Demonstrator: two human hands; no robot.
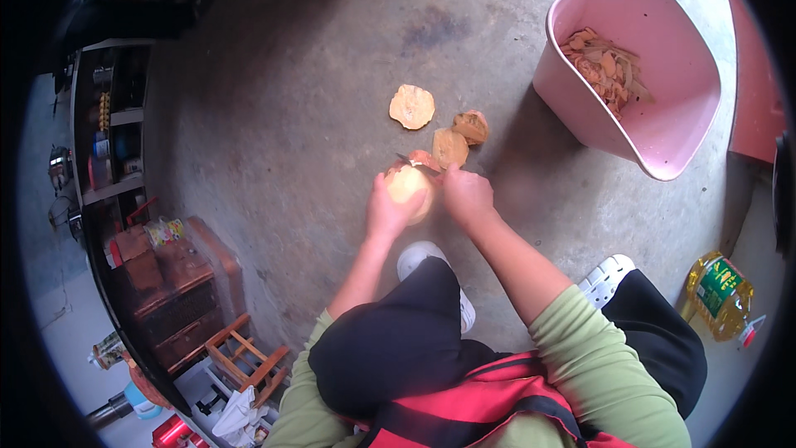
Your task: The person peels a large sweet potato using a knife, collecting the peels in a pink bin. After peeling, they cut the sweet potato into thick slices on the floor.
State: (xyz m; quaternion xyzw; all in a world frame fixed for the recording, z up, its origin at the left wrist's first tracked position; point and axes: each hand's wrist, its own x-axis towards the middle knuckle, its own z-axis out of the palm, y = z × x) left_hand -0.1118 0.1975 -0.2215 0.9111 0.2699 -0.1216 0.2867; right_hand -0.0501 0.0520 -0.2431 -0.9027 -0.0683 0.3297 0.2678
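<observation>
My left hand grips a pale, largely peeled root vegetable, apparently a sweet potato, above the concrete floor. Reddish skin still covers part of its far end. A knife is in my right hand, its thin dark blade lying across that end. Over the blade rests a strip of reddish peel. Just beyond my hands, a cut slice touches a thicker end piece on the floor. A rounder slice lies apart, to their left. My right fingers hide the knife's handle.
A pink plastic bin with peelings inside stands at the far right. An oil bottle is on the floor beside my right leg. At the left are a wooden cabinet, a small wooden stool and shelves.
</observation>
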